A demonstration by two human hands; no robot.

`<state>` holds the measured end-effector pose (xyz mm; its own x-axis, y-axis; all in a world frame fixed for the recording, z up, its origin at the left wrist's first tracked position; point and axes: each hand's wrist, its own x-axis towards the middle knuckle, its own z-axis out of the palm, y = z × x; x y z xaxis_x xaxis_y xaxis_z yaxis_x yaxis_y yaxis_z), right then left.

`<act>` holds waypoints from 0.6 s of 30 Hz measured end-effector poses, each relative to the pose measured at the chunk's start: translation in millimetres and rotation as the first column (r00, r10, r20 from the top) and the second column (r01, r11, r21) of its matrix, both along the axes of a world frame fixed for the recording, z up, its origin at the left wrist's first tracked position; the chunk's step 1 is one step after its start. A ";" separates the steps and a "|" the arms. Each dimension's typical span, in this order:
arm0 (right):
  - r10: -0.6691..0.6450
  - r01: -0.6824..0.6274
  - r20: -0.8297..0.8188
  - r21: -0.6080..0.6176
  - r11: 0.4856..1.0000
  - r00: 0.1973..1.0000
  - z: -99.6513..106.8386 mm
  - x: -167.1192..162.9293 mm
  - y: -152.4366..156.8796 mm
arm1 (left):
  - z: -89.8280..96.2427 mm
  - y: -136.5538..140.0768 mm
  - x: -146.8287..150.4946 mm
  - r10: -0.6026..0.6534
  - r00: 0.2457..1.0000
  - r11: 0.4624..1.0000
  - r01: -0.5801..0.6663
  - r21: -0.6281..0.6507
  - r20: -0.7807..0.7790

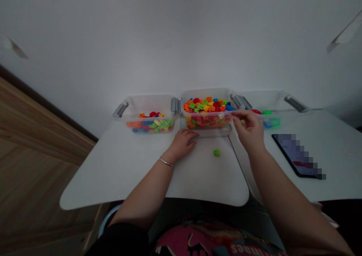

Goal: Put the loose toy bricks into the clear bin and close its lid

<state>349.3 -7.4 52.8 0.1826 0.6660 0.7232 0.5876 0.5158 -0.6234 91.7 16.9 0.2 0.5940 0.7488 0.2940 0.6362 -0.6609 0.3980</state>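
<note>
My left hand [183, 144] lies flat on the white table, its fingers stretched towards the front of the middle clear plastic box [202, 132]. That box holds a heap of small toy pieces [207, 105] in red, orange, yellow, green and blue. At its right front corner is my right hand [250, 129], raised, with thumb and index finger curled close together by the rim. Whatever is between those fingertips, if anything, is too small to make out. A single green toy piece [216, 153] sits on the table between my hands.
To the left stands another clear box [149, 101] with fewer coloured pieces. A third clear box [263, 97] on the right holds a few red, green and blue pieces. A tablet [296, 156] lies on the right table. A seam divides the two tables [240, 165]; a wall rises behind.
</note>
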 end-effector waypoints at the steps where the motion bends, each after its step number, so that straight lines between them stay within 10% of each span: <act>1: 0.029 -0.029 0.017 -0.033 0.999 0.999 -7.0 -3.3 -8.6 | 0.3 0.0 0.1 0.000 1.000 1.000 0.000 -0.002 -0.001; 9: 0.343 -0.224 0.269 -0.390 0.893 0.900 -68.7 -10.8 -44.0 | 3.1 -1.5 0.6 0.014 1.000 1.000 -0.014 -0.005 0.006; 18: 0.391 -0.200 0.393 -0.445 0.873 0.832 -72.1 -6.9 -45.1 | 3.9 -2.4 0.6 0.016 1.000 1.000 -0.016 -0.005 0.001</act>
